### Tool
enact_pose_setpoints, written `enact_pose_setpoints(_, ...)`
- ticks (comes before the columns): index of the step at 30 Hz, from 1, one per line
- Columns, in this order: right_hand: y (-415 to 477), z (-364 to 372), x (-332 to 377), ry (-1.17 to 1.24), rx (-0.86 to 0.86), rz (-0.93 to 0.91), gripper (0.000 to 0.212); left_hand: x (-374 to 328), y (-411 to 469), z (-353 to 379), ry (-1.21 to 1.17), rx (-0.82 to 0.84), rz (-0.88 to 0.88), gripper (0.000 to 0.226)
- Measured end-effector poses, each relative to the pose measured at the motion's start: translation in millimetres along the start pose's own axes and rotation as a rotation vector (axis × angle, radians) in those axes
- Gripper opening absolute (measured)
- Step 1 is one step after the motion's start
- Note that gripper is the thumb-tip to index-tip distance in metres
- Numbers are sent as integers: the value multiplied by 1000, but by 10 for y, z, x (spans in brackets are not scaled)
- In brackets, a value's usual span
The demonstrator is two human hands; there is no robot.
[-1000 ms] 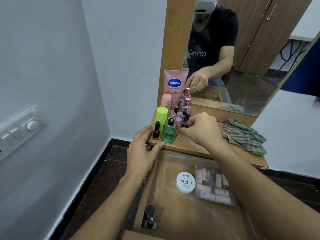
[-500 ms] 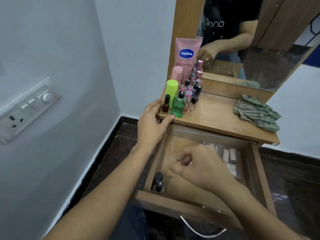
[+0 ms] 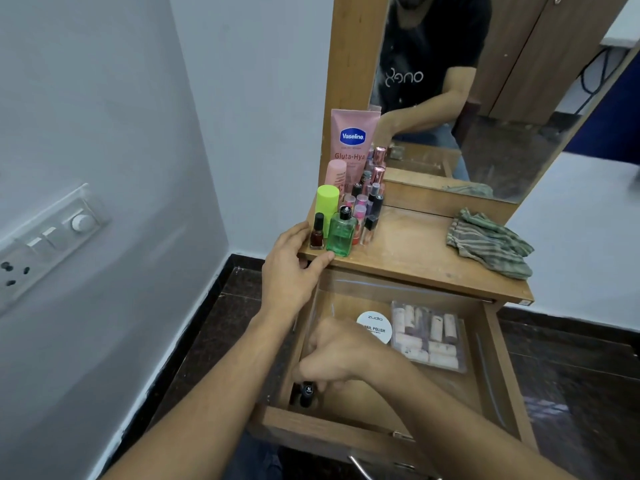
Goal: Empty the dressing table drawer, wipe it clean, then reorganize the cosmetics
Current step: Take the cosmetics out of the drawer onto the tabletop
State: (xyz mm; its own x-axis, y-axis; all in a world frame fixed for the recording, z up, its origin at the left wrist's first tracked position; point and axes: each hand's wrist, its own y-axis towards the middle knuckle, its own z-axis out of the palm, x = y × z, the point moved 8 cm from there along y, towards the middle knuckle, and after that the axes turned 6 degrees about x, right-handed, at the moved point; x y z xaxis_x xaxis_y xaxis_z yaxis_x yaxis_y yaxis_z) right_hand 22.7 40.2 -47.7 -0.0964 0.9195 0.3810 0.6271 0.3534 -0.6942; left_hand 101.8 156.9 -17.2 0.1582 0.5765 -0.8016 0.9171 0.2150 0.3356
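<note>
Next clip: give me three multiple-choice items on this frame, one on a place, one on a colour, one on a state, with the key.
1. Where does the striped cloth lie?
A. on a chair
B. on the tabletop, right side
C. on the floor

2. What colour is the square bottle by the left hand?
A. blue
B. green
C. yellow

3. The drawer is:
A. open
B. shut
C. taken out and set on the floor

Key: 1 B, it lies crumpled on the wood; 2 B, clear green with a black cap; 3 A, it is pulled out and its contents show.
</note>
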Motion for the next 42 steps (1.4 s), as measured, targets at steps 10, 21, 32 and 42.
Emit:
enact_pose_setpoints(10,51,69,-20,16,92,40,18,33,13,3,-36,-6,11,63)
enact_pose_setpoints(21,-193,-490,-127,-24,-444,-52,29,30,18,-5,-28,-8,21,62)
enact_pose_setpoints(32,-732,-1723,-324,69,-940,-112,21,36,6,0,-77,-21,22,61)
enact_pose_setpoints(42,-409,-1809,-252,24,-912,-77,27,58,0,8,-110,-25,27,62)
